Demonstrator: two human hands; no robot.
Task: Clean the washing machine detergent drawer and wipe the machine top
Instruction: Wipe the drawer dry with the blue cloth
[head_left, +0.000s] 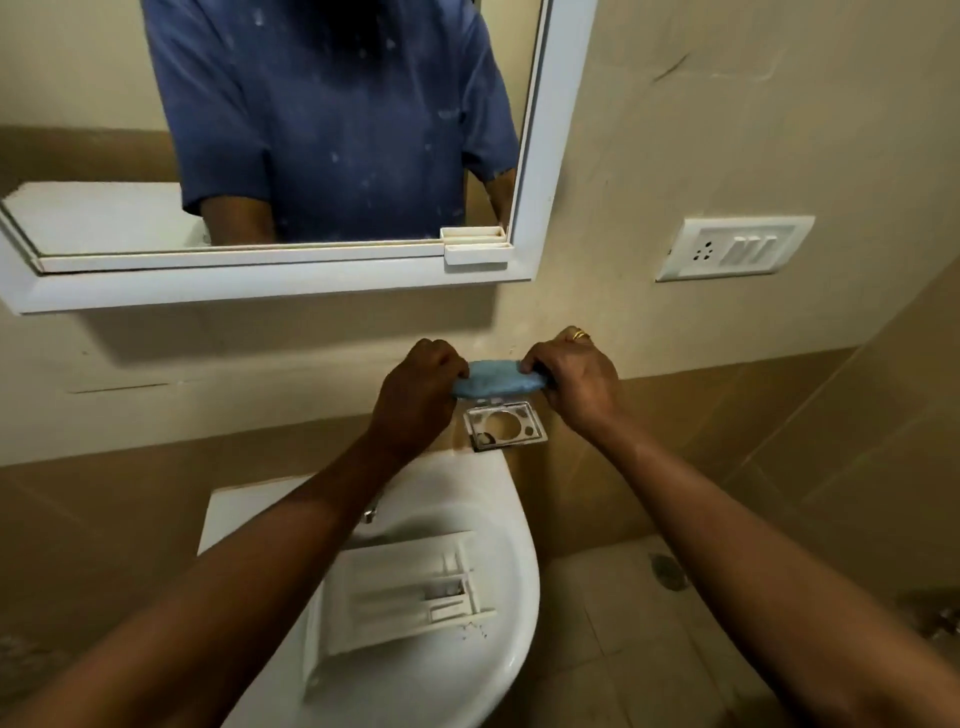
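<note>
Head view over a wall-mounted basin. Two hands meet at the centre of the frame, each gripping one end of a single blue cloth (497, 380) twisted into a roll between them. The left hand (415, 392) has its fingers curled tight around the roll's left end; the right hand (574, 384) is closed the same way on the right end, and a gold ring (580, 335) shows on one finger. The cloth's ends are hidden inside the fists.

At 6 o'clock from the hands, one white detergent drawer (402, 595) lies in the white sink (511, 519); the left forearm covers its left part, and its compartments cannot be counted with confidence. The tap (370, 512) is mostly hidden behind that forearm. Just below the cloth, one metal wall holder (505, 425) with a round opening projects from the wall.

At 11 o'clock hangs one white-framed mirror (535, 171), cut off at the top and left edges; it reflects a blue shirt. At 2 o'clock is one switch plate (735, 248) with three rockers and a socket. A floor drain (670, 571) is at 4 o'clock. No legible writing appears.
</note>
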